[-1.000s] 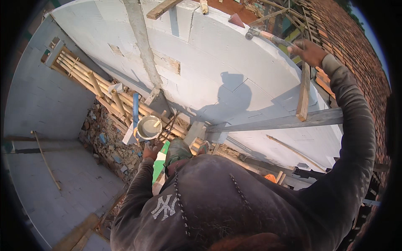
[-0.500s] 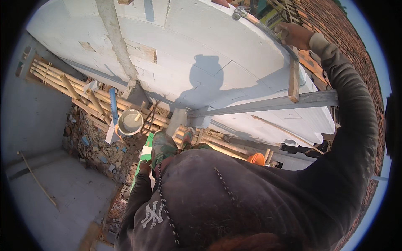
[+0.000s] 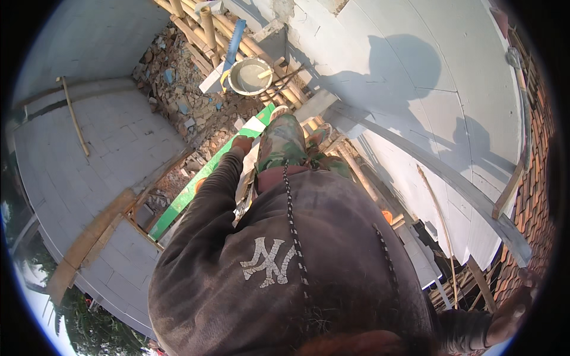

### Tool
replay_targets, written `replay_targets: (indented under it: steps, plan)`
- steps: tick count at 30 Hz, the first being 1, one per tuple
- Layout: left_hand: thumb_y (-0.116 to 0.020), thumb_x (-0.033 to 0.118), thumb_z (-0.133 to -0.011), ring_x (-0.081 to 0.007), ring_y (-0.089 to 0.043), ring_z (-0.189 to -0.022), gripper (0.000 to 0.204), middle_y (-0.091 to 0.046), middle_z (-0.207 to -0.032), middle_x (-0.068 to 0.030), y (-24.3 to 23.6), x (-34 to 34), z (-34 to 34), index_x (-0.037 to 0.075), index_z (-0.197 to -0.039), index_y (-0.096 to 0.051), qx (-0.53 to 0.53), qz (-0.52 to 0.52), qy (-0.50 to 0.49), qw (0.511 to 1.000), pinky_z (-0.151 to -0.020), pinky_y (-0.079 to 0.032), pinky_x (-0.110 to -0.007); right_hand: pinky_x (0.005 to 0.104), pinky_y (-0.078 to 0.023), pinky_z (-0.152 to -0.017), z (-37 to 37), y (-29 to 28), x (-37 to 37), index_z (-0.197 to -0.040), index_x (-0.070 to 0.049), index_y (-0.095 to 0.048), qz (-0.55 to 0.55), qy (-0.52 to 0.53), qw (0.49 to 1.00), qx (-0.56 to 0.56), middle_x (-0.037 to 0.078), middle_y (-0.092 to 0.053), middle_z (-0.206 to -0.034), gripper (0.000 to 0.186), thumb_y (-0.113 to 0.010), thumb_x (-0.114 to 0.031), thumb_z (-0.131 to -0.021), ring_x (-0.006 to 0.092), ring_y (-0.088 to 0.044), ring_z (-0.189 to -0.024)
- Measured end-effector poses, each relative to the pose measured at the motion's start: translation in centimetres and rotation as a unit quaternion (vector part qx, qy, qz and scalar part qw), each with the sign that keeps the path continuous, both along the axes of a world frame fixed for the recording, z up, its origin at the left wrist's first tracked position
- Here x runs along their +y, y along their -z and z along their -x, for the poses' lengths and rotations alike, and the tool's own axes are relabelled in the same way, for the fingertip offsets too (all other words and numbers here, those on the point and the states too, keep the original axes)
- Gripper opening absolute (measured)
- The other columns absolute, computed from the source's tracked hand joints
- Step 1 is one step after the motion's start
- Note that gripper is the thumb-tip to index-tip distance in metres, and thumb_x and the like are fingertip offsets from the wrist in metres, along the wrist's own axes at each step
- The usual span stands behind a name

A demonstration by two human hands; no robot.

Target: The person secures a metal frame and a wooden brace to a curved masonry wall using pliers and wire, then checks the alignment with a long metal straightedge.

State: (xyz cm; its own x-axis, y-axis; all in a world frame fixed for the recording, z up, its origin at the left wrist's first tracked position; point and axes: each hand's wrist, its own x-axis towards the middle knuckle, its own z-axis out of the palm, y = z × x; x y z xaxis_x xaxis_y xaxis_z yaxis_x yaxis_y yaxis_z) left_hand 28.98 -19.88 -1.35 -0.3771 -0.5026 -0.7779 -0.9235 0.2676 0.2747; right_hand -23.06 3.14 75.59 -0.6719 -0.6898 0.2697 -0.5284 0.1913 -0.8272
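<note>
My left hand (image 3: pixel 242 143) is beside my camouflage-clad leg (image 3: pixel 279 142), fingers curled at a green and white board (image 3: pixel 184 204). My right hand (image 3: pixel 515 308) is low at the far right rim, near the tiled roof (image 3: pixel 534 202); its fingers are too dim and distorted to read. A hammer (image 3: pixel 513 58) rests on the top of the white block wall (image 3: pixel 415 71), apart from both hands. Beyond my feet, a bucket of grey mix (image 3: pixel 249 77) with a stick in it stands on bamboo poles, beside a blue saw (image 3: pixel 233 44).
Rubble (image 3: pixel 172 77) lies below the bamboo poles (image 3: pixel 209 29). A grey beam (image 3: pixel 415 148) crosses beside the right wall, with a short wooden batten (image 3: pixel 510 190) on it. A lower block wall (image 3: pixel 89 249) is at left. An orange container (image 3: pixel 386 216) sits right of my legs.
My view has swung round, shifting the wall up and right. My right hand has left the hammer on the wall top and dropped. My left hand has moved onto the green board.
</note>
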Motion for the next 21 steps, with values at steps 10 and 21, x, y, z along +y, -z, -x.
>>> replay_targets:
  steps: [10,21]
  plan:
    - [-0.074,0.042,-0.088,-0.0262,-0.071,-0.102,0.058,-0.075,-0.112,-0.0178,-7.0,-1.8,10.0,-0.001,-0.126,-0.068,0.147,-0.072,-0.393,0.905,-0.093,-0.053,-0.037,0.0324,-0.054,-0.076,-7.0,56.5,-3.2,-0.109,0.000,-0.071,-0.367,-0.054,0.860,-0.349,0.006,-0.070,-0.091,0.026,-0.065,-0.022,-0.096,0.0168,-0.068,-0.083]
    - [-0.058,0.038,-0.096,-0.0374,-0.066,-0.118,0.044,-0.070,-0.127,-0.0191,23.8,-6.3,1.7,0.004,-0.120,-0.073,-0.095,-0.045,-0.208,0.973,-0.101,-0.051,-0.044,0.0503,-0.053,-0.092,-11.7,86.5,-16.5,-0.115,0.001,-0.070,-0.514,-0.251,0.805,-0.157,0.028,-0.072,-0.106,0.038,-0.066,-0.027,-0.089,0.0452,-0.068,-0.105]
